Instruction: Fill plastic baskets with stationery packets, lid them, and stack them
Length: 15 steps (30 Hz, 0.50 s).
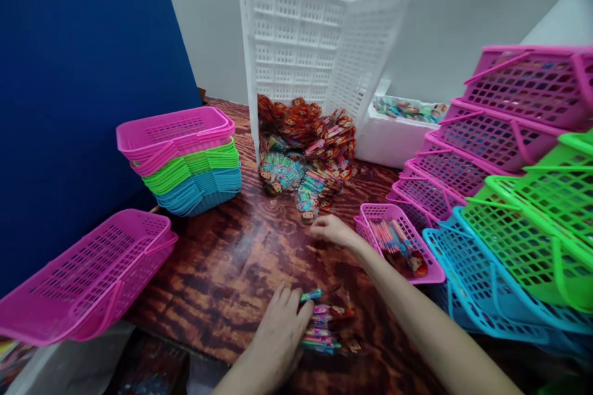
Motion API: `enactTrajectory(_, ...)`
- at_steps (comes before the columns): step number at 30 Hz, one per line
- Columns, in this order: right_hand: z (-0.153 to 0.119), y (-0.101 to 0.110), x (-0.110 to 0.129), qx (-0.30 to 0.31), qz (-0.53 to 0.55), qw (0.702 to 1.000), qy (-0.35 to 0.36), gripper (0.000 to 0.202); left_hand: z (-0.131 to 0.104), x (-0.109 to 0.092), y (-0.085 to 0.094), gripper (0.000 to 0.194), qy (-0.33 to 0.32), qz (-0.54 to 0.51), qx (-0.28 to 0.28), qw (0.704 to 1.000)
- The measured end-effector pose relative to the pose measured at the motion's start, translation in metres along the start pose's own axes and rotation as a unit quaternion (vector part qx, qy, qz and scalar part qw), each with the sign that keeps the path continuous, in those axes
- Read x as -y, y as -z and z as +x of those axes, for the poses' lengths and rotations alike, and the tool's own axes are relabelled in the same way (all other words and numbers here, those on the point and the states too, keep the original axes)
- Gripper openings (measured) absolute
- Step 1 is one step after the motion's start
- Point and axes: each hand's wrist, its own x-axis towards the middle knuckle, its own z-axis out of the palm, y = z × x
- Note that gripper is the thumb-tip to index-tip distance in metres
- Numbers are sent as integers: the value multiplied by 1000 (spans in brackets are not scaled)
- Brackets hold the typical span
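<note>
My left hand (pixel 280 327) rests on the table at the front, its fingers curled over a small bunch of colourful pens (pixel 322 327). These pens look plastic-wrapped and have red-haired cartoon heads. A turquoise one pokes out beside the index finger. Farther forward, my right hand (pixel 334 231) hovers low over the table, fingers bent together; anything in them is hidden. It is just short of the loose pile of pens (pixel 308 166) spilling from a white crate (pixel 296 43) lying on its side. Right of my right forearm, a pink basket (pixel 438 268) holds more pens.
Stacked pink, green and blue baskets (pixel 185 160) stand at the left, with a single pink basket (pixel 92 271) at the table's left edge. Tiered baskets (pixel 509 210) crowd the right. Behind them is a white box (pixel 384 139) of similar packets. A blue panel (pixel 83 43) borders the left.
</note>
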Motion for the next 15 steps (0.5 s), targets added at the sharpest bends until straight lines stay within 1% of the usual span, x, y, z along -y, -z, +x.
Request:
enactTrajectory(1, 17, 4, 1, -58, -13, 998, -18, 23, 4, 2, -2, 76, 6, 7, -4, 1000)
enactTrajectory(2, 33, 7, 3, -96, -26, 995, -31, 25, 10, 6, -3, 86, 13, 17, -7, 1000)
enactTrajectory(4, 61, 15, 8, -164, -50, 984, -56, 26, 20, 15, -3, 102, 28, 32, -7, 999)
enactTrajectory(6, 84, 28, 10, -220, -73, 970, -77, 29, 31, 26, -3, 109, 41, 28, -1, 999)
enactTrajectory(8, 104, 45, 9, -263, -96, 955, -100, 34, 39, 36, -8, 104, 49, 21, 16, 998)
enactTrajectory(10, 122, 60, 3, -278, -116, 945, -125, 34, 45, 43, -19, 86, 54, 32, 10, 998)
enactTrajectory(11, 131, 66, 0, -272, -124, 945, -136, 37, 47, 45, -25, 76, 58, 45, -7, 997)
enactTrajectory(13, 145, 72, -7, -251, -136, 946, -152, 45, 51, 47, -38, 65, 65, 66, -54, 994)
enactTrajectory(14, 151, 73, -10, -244, -143, 946, -156, 45, 52, 47, -43, 62, 68, 71, -73, 993)
enactTrajectory(15, 154, 72, -13, -243, -152, 945, -159, 41, 53, 48, -48, 61, 70, 74, -83, 991)
